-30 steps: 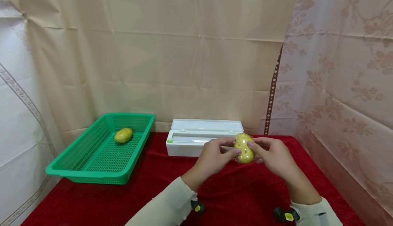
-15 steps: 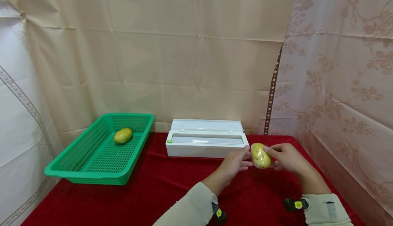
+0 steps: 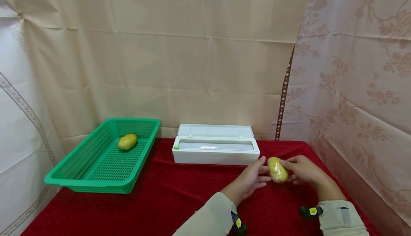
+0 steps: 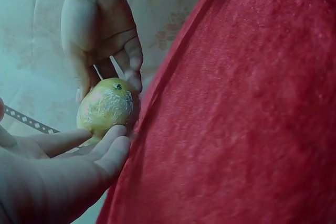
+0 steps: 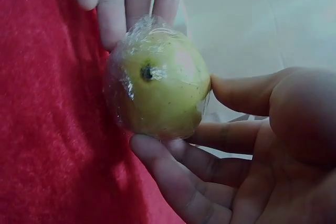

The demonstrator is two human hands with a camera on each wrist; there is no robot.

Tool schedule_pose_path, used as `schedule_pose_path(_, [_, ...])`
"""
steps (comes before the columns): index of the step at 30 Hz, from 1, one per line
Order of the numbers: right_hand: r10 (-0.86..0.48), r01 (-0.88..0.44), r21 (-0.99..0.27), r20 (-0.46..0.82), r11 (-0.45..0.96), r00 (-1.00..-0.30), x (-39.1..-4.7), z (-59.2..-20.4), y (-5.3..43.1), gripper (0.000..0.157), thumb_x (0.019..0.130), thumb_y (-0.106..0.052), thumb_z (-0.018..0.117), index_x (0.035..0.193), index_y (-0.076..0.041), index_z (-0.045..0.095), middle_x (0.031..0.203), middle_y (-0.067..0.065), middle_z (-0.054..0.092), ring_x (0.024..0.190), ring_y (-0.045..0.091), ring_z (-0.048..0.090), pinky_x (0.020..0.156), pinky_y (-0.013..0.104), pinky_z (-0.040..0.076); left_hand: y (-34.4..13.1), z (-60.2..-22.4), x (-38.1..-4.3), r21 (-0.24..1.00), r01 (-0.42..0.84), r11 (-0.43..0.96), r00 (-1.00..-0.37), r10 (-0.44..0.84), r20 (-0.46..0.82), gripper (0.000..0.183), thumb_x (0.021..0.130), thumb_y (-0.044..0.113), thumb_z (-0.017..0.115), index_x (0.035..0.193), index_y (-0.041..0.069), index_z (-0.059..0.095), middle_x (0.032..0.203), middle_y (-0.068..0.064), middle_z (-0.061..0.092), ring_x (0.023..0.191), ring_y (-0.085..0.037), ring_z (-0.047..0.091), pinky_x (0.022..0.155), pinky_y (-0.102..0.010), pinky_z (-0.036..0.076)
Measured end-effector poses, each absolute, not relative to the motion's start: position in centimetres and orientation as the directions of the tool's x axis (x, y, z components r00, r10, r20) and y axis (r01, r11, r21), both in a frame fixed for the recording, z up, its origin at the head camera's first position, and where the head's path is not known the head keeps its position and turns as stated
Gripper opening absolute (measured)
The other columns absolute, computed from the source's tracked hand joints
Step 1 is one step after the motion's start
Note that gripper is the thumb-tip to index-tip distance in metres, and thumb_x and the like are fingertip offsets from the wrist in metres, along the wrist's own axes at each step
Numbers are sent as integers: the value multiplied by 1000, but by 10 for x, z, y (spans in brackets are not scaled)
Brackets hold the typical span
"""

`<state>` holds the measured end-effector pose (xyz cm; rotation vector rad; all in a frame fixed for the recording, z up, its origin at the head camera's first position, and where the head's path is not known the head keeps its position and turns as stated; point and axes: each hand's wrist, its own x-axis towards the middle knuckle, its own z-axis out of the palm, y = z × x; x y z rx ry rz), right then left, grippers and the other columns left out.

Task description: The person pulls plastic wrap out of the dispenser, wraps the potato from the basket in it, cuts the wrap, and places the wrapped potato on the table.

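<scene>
A yellow potato point(image 3: 277, 170) wrapped in clear cling film is low over the red cloth, right of the white box. My right hand point(image 3: 303, 172) grips it from the right, thumb on one side and fingers on the other, as the right wrist view shows. The film looks crinkled and shiny around a dark spot on the potato point(image 5: 160, 85). From the left, my left hand point(image 3: 252, 179) reaches with extended fingers, their tips right at the film. In the left wrist view those fingers point(image 4: 113, 150) overlap the potato's near side.
A white cling film dispenser point(image 3: 216, 157) with its lid raised and a green slider stands at the back middle. At left, a green basket point(image 3: 86, 183) holds another potato point(image 3: 127, 142). Beige curtains point(image 3: 179, 68) hang behind the red cloth point(image 3: 154, 207).
The wrapped potato has moved right and down, toward the cloth, in my right hand. My left hand has followed it; its thumb has let go and its fingers have straightened.
</scene>
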<state>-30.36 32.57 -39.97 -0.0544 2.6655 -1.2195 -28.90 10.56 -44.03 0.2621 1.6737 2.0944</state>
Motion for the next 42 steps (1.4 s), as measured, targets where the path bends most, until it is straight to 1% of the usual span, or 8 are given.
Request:
schedule_pose_path(2, [-123,64,-758,-188,650,-974,-304,-402,326,59,109,-33,50,134,20,52,98,13,72,80,24,74,67,42,62,105,-445,-289,952,-244,-186,-874,467,-133,77,101,62,47,140,-3,57,144,-12,61,124,-32,64,112,-54,45])
schedule_pose_path(4, [-114,81,-758,-202,647,-973,-304,-404,326,59,108,-35,51,133,19,54,96,12,71,80,23,73,67,42,62,105,-448,-290,942,-265,-206,-863,486,-136,79,100,64,48,142,-3,56,147,-13,58,127,-33,62,114,-55,42])
schedule_pose_path(9, [-101,97,-741,-218,664,-971,-305,-408,327,60,104,-39,60,132,14,59,95,8,68,78,20,69,67,41,60,105,-454,-293,922,-308,-234,-839,525,-147,83,99,65,49,144,-5,53,152,-15,53,133,-36,58,117,-57,38])
schedule_pose_path(14, [-104,94,-741,-217,665,-971,-310,-413,331,65,104,-40,61,136,16,55,99,9,70,80,19,69,68,41,60,106,-458,-295,914,-330,-235,-818,555,-153,88,99,66,48,147,-8,48,155,-18,49,138,-39,54,120,-57,35])
schedule_pose_path(20, [-59,131,-736,-226,664,-972,-313,-415,331,70,103,-46,61,136,16,52,105,13,69,82,19,70,68,40,58,105,-458,-296,921,-331,-207,-789,596,-149,93,100,69,44,151,-9,43,158,-22,44,143,-39,49,123,-55,30])
schedule_pose_path(24, [-42,145,-733,-230,664,-972,-314,-417,331,72,102,-48,60,134,16,51,106,15,68,83,19,70,68,40,57,105,-460,-295,922,-328,-206,-788,598,-146,92,101,68,43,151,-8,42,159,-21,43,145,-39,47,124,-54,29])
schedule_pose_path(33, [-22,180,-747,-253,640,-967,-311,-424,333,72,102,-49,61,133,15,53,100,11,69,80,18,70,67,40,57,105,-467,-293,912,-343,-224,-792,591,-152,91,100,67,45,152,-7,42,162,-19,41,146,-39,46,124,-54,30])
schedule_pose_path(42, [-22,175,-748,-246,640,-969,-315,-423,333,72,101,-49,62,133,15,53,102,12,68,81,20,69,67,40,58,104,-463,-295,919,-332,-214,-804,573,-157,84,100,63,49,151,-4,46,160,-16,45,143,-37,49,122,-53,33])
